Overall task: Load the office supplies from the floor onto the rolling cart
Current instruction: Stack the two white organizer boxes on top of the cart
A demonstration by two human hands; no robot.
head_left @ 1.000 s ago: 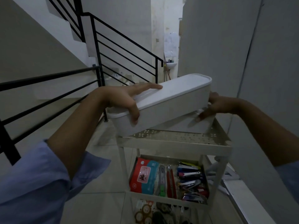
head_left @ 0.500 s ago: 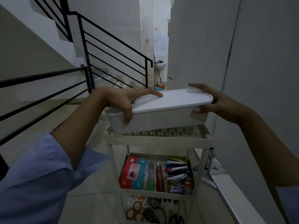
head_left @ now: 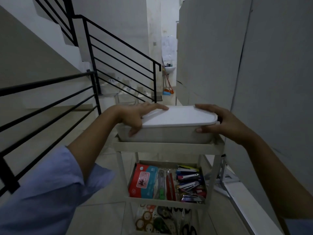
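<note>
The white lidded container (head_left: 169, 134) sits level in the top tray of the rolling cart (head_left: 167, 148). The left hand (head_left: 135, 115) grips its left end, fingers over the lid and thumb on the wall. The right hand (head_left: 220, 120) grips the right end likewise. The middle shelf holds a wipes pack (head_left: 144, 182) and staplers (head_left: 189, 184).

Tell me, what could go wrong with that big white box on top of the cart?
The white box nearly fills the top tray. If one end sits on the rim instead of inside, it might tip once the left hand and right hand let go. The right thumb sits just under the edge of the lid, so pulling away could pop it loose.
</note>
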